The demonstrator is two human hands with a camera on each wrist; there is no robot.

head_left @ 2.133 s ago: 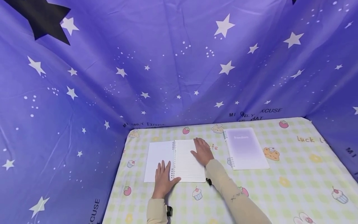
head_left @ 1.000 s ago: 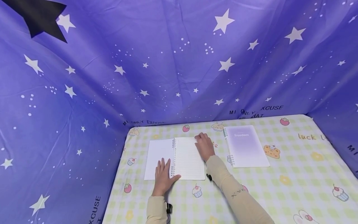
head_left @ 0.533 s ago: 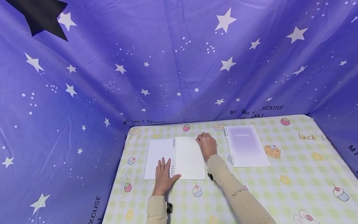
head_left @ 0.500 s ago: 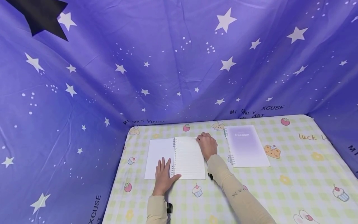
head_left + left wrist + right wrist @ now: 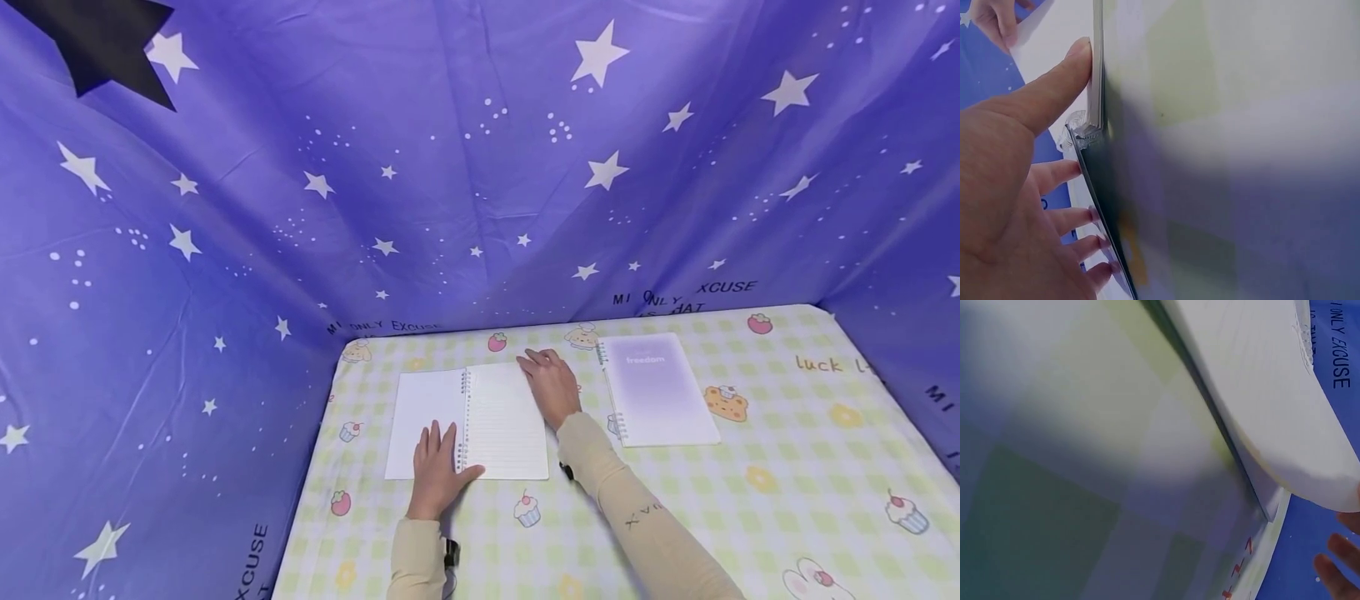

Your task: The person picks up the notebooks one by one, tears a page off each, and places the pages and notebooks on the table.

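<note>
In the head view a spiral notebook [image 5: 506, 425] lies open on the table, lined page at right and blank white side at left. My left hand [image 5: 437, 475] rests spread over its lower left half. In the left wrist view, that hand's thumb presses the edge of the page stack and its fingers lie on the blank side. My right hand [image 5: 553, 387] is at the upper right corner, where it pinches a page [image 5: 1285, 437]. That page curves up off the stack in the right wrist view. Only some fingertips [image 5: 1335, 575] of the right hand show there.
A closed purple notebook [image 5: 660, 400] marked "freedom" lies right of the right hand. The table has a checked cloth [image 5: 817, 500] with printed cupcakes and fruit. A purple star-patterned curtain [image 5: 450, 167] stands behind and beside the table.
My right hand has gone from lying flat on the page's right edge to the upper right corner, curled its fingers there, and raised the corner. My left hand stays put.
</note>
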